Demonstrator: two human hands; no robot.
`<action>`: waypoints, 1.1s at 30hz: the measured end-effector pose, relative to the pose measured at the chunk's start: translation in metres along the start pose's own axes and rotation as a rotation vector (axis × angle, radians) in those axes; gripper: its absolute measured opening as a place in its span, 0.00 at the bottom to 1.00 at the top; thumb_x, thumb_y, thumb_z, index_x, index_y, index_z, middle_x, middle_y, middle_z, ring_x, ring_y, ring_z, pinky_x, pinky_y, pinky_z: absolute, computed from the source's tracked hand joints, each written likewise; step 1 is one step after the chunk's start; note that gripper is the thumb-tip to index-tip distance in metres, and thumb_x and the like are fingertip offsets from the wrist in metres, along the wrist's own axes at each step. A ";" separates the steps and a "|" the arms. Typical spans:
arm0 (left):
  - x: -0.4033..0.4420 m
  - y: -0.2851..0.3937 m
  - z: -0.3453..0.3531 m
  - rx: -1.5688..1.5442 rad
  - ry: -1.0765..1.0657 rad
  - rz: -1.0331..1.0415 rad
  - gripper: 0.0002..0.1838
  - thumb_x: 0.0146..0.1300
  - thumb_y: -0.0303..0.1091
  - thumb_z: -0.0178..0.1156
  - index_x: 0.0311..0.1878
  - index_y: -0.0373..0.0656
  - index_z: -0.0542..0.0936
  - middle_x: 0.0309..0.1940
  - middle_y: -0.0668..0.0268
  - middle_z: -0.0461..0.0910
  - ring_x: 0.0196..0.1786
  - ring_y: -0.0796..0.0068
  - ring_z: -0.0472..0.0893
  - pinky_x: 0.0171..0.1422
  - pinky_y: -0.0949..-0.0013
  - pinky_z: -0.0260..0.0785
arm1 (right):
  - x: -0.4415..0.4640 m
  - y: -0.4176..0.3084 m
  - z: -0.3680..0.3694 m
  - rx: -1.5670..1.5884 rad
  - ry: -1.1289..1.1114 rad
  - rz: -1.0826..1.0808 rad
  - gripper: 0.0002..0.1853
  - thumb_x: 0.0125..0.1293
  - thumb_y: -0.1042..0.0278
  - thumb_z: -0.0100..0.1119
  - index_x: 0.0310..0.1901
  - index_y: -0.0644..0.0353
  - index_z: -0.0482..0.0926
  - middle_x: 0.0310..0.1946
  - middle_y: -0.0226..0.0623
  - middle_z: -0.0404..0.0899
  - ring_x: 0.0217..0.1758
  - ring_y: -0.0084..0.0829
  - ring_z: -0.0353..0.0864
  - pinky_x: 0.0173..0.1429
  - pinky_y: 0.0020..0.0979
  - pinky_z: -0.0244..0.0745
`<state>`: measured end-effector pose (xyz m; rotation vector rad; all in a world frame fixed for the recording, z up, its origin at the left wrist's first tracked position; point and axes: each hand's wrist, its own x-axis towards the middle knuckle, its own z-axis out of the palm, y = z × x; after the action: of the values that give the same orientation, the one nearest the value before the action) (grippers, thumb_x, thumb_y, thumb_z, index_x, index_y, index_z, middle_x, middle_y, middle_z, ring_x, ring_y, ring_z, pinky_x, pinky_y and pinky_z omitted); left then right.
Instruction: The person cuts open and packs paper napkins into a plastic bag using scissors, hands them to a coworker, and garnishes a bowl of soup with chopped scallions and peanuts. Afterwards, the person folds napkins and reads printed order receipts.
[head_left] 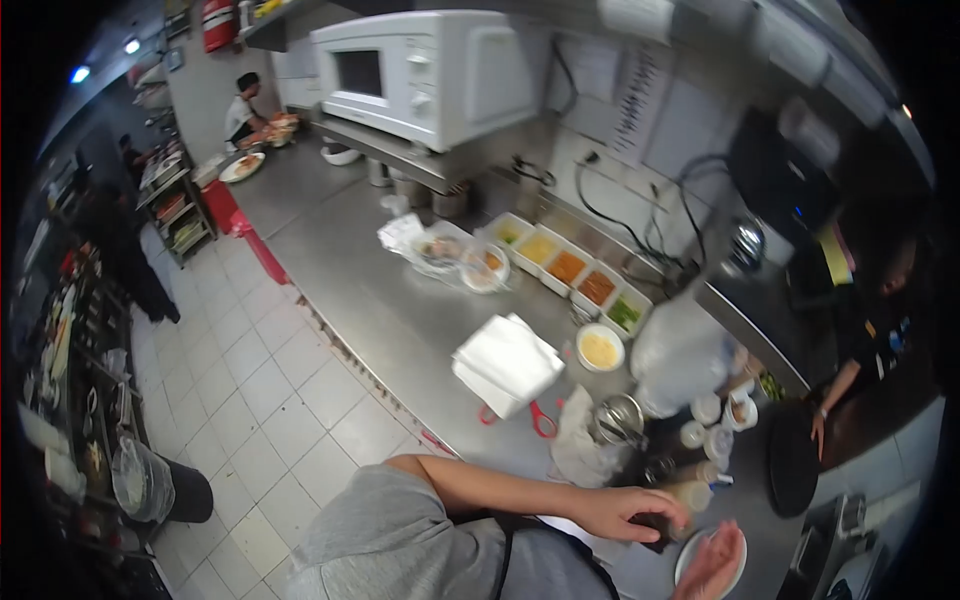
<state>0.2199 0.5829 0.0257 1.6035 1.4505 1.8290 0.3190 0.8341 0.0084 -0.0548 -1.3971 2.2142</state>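
Observation:
My left hand reaches across at the lower right, its thumb and fingers curved around a small dark thing that I cannot make out. Close by, my right hand is over a white plate; its fingers look stretched out, somewhat blurred, with nothing visible in them. Beyond the left hand stand squeeze bottles and small white cups. A crumpled cloth lies beside a metal container. White paper sheets partly cover red-handled scissors.
A row of trays with chopped food and a bowl of yellow shreds stand along the wall side of the steel counter. A microwave sits on a shelf above. Co-workers stand far left and right. A bin is on the floor.

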 end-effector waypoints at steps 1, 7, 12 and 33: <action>-0.011 0.025 -0.012 0.155 0.055 0.024 0.25 0.68 0.41 0.53 0.65 0.41 0.64 0.66 0.57 0.61 0.71 0.60 0.58 0.72 0.52 0.48 | 0.011 0.027 0.044 0.133 -0.445 0.077 0.33 0.67 0.44 0.48 0.66 0.58 0.60 0.67 0.42 0.61 0.71 0.38 0.57 0.72 0.45 0.53; -0.137 0.067 -0.089 0.992 0.179 -0.020 0.34 0.68 0.54 0.43 0.70 0.43 0.57 0.74 0.57 0.46 0.77 0.53 0.42 0.71 0.33 0.30 | -0.041 0.143 0.292 0.732 -1.069 0.801 0.37 0.70 0.37 0.34 0.68 0.62 0.58 0.70 0.49 0.54 0.75 0.41 0.49 0.76 0.44 0.43; -0.276 0.083 -0.158 1.272 0.904 -0.722 0.32 0.71 0.56 0.36 0.69 0.44 0.58 0.71 0.55 0.55 0.73 0.57 0.55 0.72 0.37 0.37 | -0.079 0.116 0.407 0.535 -0.831 0.548 0.40 0.70 0.35 0.31 0.70 0.64 0.54 0.72 0.49 0.49 0.76 0.41 0.46 0.76 0.43 0.42; -0.400 0.193 -0.164 -0.425 1.359 -0.091 0.23 0.70 0.28 0.49 0.66 0.43 0.60 0.53 0.53 0.74 0.61 0.60 0.73 0.68 0.54 0.63 | -0.022 0.221 0.538 -0.559 -1.249 -0.413 0.20 0.56 0.76 0.63 0.14 0.62 0.62 0.11 0.30 0.62 0.14 0.22 0.58 0.20 0.29 0.52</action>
<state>0.2787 0.1151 -0.0169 -0.0853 1.2372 3.0234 0.0885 0.3025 0.0666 1.4733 -2.2859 1.3639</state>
